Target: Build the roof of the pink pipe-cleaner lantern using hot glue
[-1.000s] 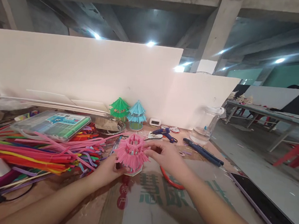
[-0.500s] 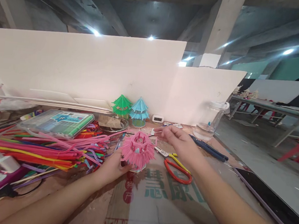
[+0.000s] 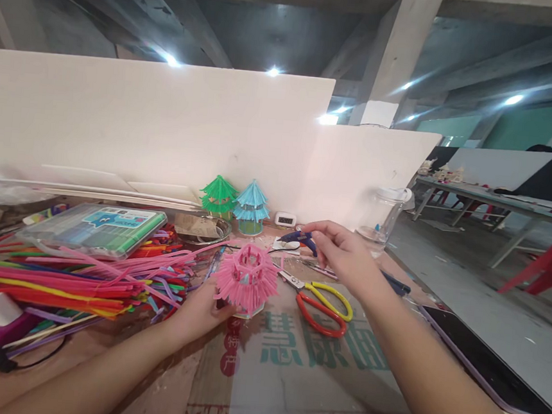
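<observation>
My left hand (image 3: 202, 307) is closed around the left side of a pink model pavilion (image 3: 249, 275), built from fuzzy pipe cleaners with a flared fringe roof and a ring of short posts on top. It sits low over the board, its base partly hidden by the fringe. Behind it on the right, my right hand (image 3: 338, 244) grips a small pair of dark blue pliers (image 3: 297, 237), jaws pointing left. Below that hand lie scissors (image 3: 318, 304) with one red and one yellow handle, blades towards the pavilion.
Pipe cleaners (image 3: 57, 281) heap on the left under a clear plastic case (image 3: 93, 229). Green (image 3: 218, 195) and blue (image 3: 251, 206) models stand behind, beside a small clock (image 3: 285, 219). To the right are a plastic jug (image 3: 385, 216), a blue-handled tool (image 3: 395, 283) and a phone (image 3: 489, 364).
The small blue pliers now show in my right hand, which had no visible tool before. My left hand keeps its hold on the pavilion. The whole view has shifted slightly.
</observation>
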Demonstrator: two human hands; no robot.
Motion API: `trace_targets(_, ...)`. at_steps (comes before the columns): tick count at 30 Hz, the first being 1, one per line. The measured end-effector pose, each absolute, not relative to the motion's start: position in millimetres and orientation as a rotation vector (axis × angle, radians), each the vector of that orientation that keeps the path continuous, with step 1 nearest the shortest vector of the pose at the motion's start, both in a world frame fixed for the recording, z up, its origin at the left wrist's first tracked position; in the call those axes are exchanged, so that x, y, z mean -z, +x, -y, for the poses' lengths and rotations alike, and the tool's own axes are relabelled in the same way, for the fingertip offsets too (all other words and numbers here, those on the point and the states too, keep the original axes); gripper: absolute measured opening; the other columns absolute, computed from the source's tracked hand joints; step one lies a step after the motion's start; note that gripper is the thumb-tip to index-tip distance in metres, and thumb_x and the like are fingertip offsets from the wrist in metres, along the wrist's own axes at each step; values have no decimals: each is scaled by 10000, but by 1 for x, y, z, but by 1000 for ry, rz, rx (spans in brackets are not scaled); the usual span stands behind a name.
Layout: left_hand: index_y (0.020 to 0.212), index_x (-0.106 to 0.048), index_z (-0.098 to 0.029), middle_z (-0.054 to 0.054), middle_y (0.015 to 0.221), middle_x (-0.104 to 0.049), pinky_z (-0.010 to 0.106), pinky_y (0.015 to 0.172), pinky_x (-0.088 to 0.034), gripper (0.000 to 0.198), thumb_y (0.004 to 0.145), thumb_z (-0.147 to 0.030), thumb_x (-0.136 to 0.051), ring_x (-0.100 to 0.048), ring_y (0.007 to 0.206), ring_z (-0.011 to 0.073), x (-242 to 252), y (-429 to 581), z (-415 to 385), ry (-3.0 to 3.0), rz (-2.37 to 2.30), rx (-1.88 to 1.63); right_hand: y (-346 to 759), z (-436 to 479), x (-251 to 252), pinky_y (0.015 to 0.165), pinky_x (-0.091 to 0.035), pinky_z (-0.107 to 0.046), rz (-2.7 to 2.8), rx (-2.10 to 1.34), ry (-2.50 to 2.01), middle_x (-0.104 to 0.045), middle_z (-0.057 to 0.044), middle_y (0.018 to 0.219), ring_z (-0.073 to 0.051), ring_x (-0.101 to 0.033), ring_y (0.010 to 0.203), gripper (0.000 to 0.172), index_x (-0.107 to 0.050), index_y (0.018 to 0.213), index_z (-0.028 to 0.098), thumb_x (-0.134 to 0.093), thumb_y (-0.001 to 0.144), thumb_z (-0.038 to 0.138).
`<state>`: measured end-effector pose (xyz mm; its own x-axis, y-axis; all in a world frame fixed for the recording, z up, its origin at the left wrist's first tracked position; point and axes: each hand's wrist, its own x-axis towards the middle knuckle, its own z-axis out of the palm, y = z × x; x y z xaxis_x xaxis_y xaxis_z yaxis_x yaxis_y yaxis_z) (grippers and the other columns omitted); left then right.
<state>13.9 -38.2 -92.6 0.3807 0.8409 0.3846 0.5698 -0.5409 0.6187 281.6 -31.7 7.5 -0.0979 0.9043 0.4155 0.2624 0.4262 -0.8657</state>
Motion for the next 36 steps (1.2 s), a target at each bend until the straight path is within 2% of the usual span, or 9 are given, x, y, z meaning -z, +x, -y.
trace_targets(8,1078,-674,-216,87,1227,-671,434,1039,-428,277,832,-337,-632,-576,1175,309,91,15,37,2320,-1165,-957,267,37,4,489,-284,-242,2029,-649,-1162,-475,56,549,-122,-413,518,366,-729,1093,207,-646,787,389)
trace_targets(12,1050,-682,-216,88,1191,-686,407,1018,-442,245,853,-339,-605,-597,1139,291,87,17,39,2332,-1153,-941,263,39,6,557,-351,-253,2052,-557,-1162,-589,15,610,-142,-507,589,172,-769,880,216,-627,797,267)
trace_targets(15,1072,-668,-211,91,1201,-679,393,1006,-444,280,843,-363,-614,-593,1141,290,88,17,40,2321,-1193,-937,269,34,6,627,-414,-276,1987,-527,-1173,-676,-25,723,-167,-583,666,218,-739,827,207,-521,830,196)
trace_targets(18,1070,-657,-194,101,1142,-692,406,962,-462,338,786,-376,-678,-608,1091,312,93,15,39,2285,-1299,-927,280,25,6,608,-458,-283,1920,-578,-1196,-652,-9,656,-157,-589,589,277,-709,939,196,-463,818,155)
trace_targets(22,986,-666,-183,106,1000,-709,422,877,-484,276,763,-344,-693,-633,960,320,99,14,36,2258,-1422,-870,289,17,6,524,-475,-265,1826,-615,-1190,-670,-32,755,-138,-589,555,245,-670,955,179,-490,788,193)
trace_targets(24,932,-672,-184,106,964,-708,420,873,-480,216,775,-333,-679,-630,938,313,97,15,35,2264,-1448,-846,289,17,5,451,-428,-253,1803,-614,-1184,-617,-3,629,-127,-516,462,245,-665,948,169,-481,811,255)
trace_targets(27,908,-685,-188,103,995,-713,418,934,-458,230,715,-304,-732,-617,1000,315,85,13,36,2297,-1419,-805,287,18,3,454,-390,-249,1790,-566,-1157,-479,47,478,-117,-420,421,279,-677,902,165,-453,845,321)
trace_targets(29,958,-697,-203,89,1102,-710,396,995,-430,323,652,-274,-773,-593,1097,314,72,9,37,2331,-1354,-764,286,20,1,505,-401,-254,1782,-511,-1139,-498,33,518,-124,-443,480,279,-683,873,170,-450,847,323)
trace_targets(36,1022,-691,-180,103,1064,-731,397,880,-489,289,794,-310,-572,-661,984,313,44,-10,40,2307,-1433,-669,287,21,0,497,-384,-255,1793,-429,-1182,-554,26,565,-131,-476,471,261,-685,911,172,-483,813,305)
